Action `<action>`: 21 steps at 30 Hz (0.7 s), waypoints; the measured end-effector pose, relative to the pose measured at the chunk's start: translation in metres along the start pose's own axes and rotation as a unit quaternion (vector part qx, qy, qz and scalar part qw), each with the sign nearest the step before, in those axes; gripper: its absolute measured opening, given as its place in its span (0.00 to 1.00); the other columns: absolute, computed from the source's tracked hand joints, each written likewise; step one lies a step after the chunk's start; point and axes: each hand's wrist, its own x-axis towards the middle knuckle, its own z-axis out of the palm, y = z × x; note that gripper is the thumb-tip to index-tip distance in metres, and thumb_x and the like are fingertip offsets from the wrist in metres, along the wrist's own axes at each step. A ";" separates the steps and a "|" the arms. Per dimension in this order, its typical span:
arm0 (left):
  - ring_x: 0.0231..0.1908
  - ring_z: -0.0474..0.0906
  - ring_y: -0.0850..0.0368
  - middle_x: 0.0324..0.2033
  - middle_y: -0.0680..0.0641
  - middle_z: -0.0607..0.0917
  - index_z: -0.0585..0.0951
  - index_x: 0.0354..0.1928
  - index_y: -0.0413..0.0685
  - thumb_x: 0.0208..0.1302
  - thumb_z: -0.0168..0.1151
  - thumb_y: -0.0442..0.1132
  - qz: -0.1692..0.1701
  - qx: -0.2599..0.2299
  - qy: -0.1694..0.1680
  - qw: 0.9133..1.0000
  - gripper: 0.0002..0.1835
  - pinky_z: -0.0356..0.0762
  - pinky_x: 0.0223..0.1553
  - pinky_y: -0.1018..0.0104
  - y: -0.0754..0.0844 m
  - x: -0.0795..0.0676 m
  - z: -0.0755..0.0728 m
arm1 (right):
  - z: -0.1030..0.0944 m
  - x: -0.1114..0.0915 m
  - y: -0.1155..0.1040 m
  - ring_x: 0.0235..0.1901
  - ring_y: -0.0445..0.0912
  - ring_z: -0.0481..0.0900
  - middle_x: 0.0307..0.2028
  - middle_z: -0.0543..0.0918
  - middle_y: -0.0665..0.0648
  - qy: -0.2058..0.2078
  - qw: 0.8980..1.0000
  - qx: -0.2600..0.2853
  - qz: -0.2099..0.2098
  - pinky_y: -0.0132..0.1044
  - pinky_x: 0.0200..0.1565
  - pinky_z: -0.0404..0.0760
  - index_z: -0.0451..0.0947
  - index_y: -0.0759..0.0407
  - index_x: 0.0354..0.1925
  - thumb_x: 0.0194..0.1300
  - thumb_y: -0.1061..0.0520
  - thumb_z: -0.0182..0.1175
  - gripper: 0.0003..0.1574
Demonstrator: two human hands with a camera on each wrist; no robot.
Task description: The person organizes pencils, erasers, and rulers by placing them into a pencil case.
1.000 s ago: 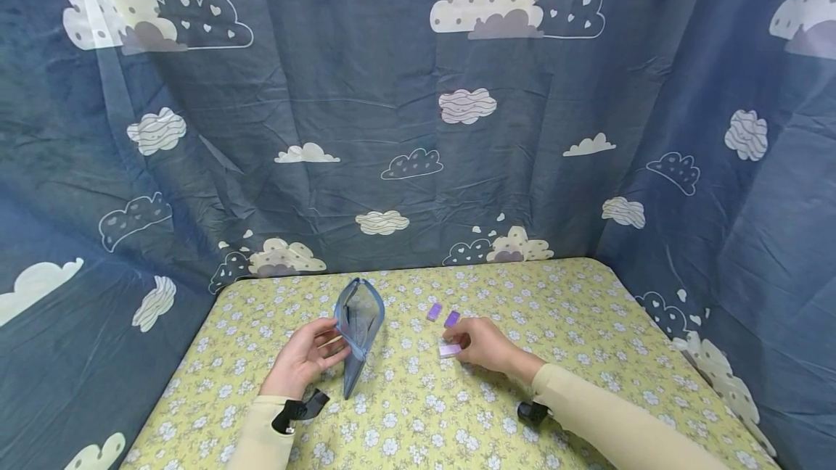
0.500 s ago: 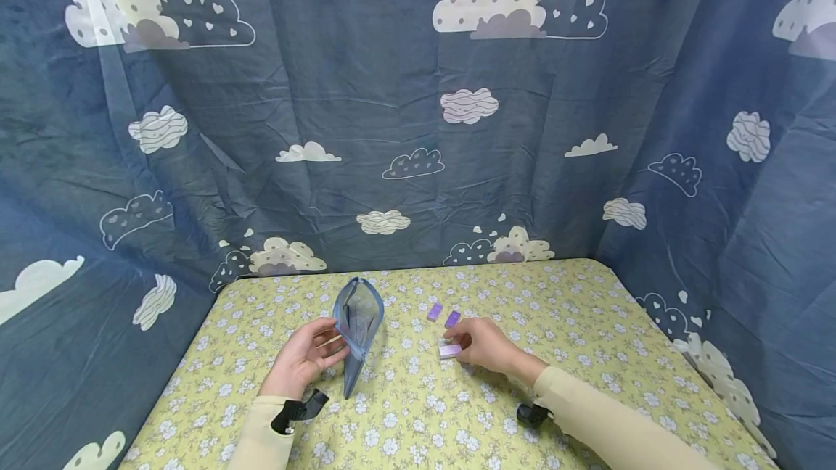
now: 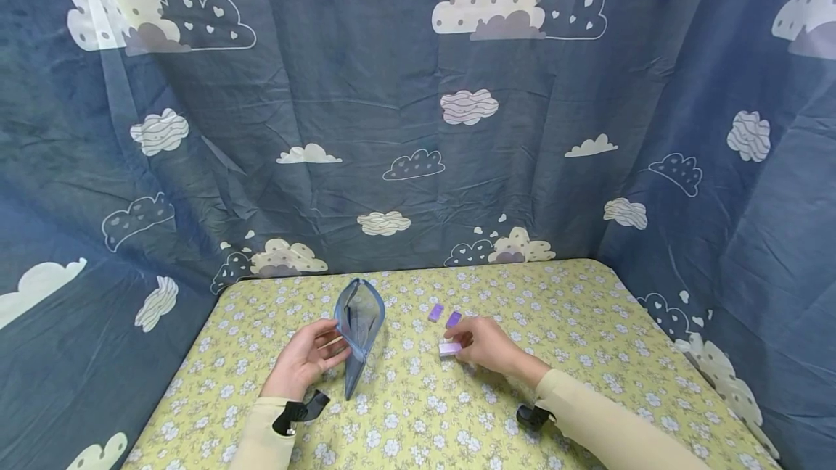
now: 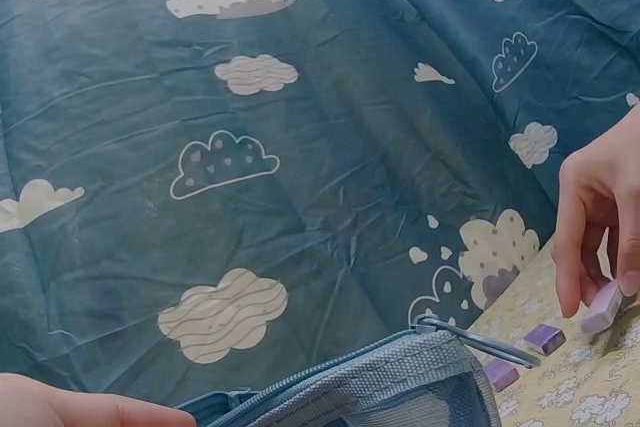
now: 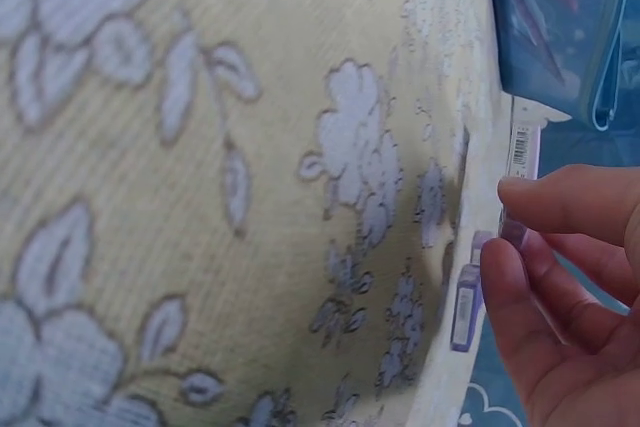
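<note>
My left hand [image 3: 305, 357] holds a blue zip pouch [image 3: 353, 365] by its near left side, fingers at the rim. The pouch stands with its mouth gaping, and its mesh side and zip pull show in the left wrist view. My right hand [image 3: 486, 344] pinches a small pale purple block [image 3: 448, 349] between thumb and fingers, just at the cloth. In the right wrist view this block [image 5: 521, 149] shows a barcode label. Two more small blocks lie just beyond that hand: a purple one [image 3: 435, 312] and a darker purple one [image 3: 453, 319], partly close to the fingers.
A yellow floral cloth [image 3: 405, 426] covers the table. Dark blue curtains with cloud prints [image 3: 353, 129] rise behind and at both sides. A black strap [image 3: 300, 412] sits on the left wrist, another dark strap [image 3: 534, 415] on the right.
</note>
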 end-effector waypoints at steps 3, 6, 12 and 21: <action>0.48 0.71 0.40 0.36 0.43 0.75 0.73 0.39 0.44 0.56 0.63 0.39 -0.001 0.000 -0.002 1.000 0.11 0.71 0.48 0.46 -0.001 0.001 -0.001 | -0.002 0.000 -0.002 0.33 0.43 0.76 0.33 0.80 0.52 0.002 1.000 0.008 -0.006 0.32 0.33 0.77 0.80 0.58 0.46 0.48 0.66 0.66 0.23; 0.47 0.71 0.41 0.37 0.43 0.74 0.72 0.40 0.44 0.56 0.63 0.39 0.000 0.000 -0.006 1.000 0.13 0.71 0.49 0.45 -0.001 0.001 -0.001 | -0.003 0.000 -0.004 0.34 0.44 0.76 0.34 0.80 0.53 0.005 1.000 0.012 -0.015 0.32 0.34 0.77 0.79 0.59 0.46 0.49 0.67 0.65 0.22; 0.47 0.71 0.41 0.37 0.43 0.74 0.72 0.39 0.45 0.56 0.63 0.38 -0.003 -0.002 -0.006 1.000 0.12 0.71 0.49 0.45 0.000 0.002 0.000 | -0.005 0.004 -0.009 0.33 0.43 0.77 0.33 0.80 0.50 0.014 1.000 0.018 -0.019 0.32 0.34 0.78 0.80 0.57 0.46 0.47 0.67 0.66 0.23; 0.48 0.71 0.40 0.37 0.43 0.74 0.73 0.38 0.45 0.56 0.63 0.38 -0.002 -0.002 -0.012 1.000 0.11 0.69 0.50 0.44 -0.001 0.002 -0.001 | -0.006 0.008 -0.019 0.33 0.42 0.77 0.34 0.81 0.49 0.027 0.999 0.020 -0.016 0.31 0.34 0.78 0.80 0.54 0.46 0.47 0.64 0.68 0.24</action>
